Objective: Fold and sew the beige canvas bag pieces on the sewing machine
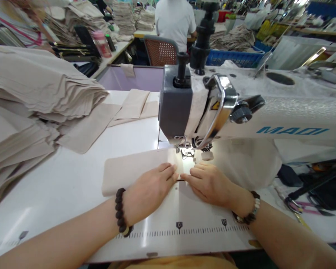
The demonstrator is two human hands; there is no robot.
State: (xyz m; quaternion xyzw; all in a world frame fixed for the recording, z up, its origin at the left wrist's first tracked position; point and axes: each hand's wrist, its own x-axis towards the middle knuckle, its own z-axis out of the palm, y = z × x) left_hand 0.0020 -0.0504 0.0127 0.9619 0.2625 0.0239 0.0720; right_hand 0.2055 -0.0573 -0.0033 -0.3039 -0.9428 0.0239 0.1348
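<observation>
A folded beige fabric piece [128, 168] lies flat on the white sewing table, its right end just in front of the presser foot [187, 152]. My left hand [154, 186] rests on this piece, with fingers and thumb drawn together at its right edge. Close beside that edge is my right hand [210, 183], its fingers curled and the index fingertip near the seam end. Whatever its fingers may pinch is hidden. Another beige cloth [243, 160] lies under the machine arm, just behind my right hand.
The sewing machine head [176, 104] stands directly ahead. Beige fabric stacks [39, 82] fill the left side, with loose pieces [134, 104] behind. Scissors with pink handles [305, 207] and a dark pouch lie right. A person [175, 22] sits farther back near a blue crate [235, 58].
</observation>
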